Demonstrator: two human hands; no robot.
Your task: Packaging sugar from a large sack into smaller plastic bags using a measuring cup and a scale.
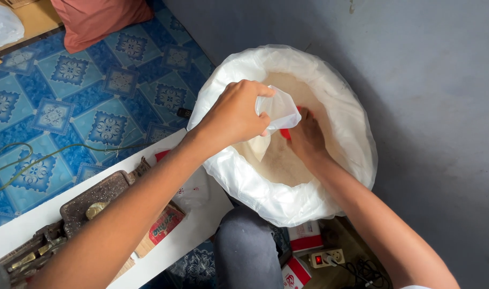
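A big white plastic sack [340,96] stands open with its rim rolled down, and pale grain [287,160] fills it. My left hand [236,115] pinches the mouth of a small clear plastic bag [279,109] and holds it over the grain. My right hand [307,140] is down inside the sack, closed on a red scoop [286,134] that shows only as a small red patch behind the clear bag. Most of the scoop is hidden by that hand and the bag.
A white board [196,225] at the lower left carries an old metal balance scale [89,206] and a red and white packet [167,225]. Blue patterned flooring [94,96], a green cord [36,160], a grey wall [415,80], and a power strip [324,258] with boxes lie around.
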